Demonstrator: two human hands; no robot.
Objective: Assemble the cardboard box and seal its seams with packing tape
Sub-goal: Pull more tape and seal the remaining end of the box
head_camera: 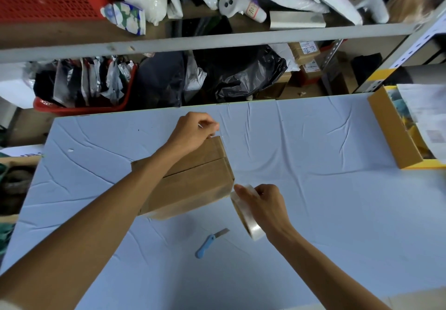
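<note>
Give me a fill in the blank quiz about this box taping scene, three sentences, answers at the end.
The right hand grips the roll of clear packing tape at the brown cardboard box's near ____ corner.
The left hand pinches the tape's end at the box's ____ top corner.
The small knife lying on the pale blue table cover has a ____ handle.
Missing words: right, far, blue.

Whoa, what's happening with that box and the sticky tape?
A person is taping up a cardboard box on the blue-covered table. The left hand pinches what looks like the loose tape end at the box's far corner. The right hand holds the clear tape roll at its near corner. A blue knife lies on the table, untouched.
</note>
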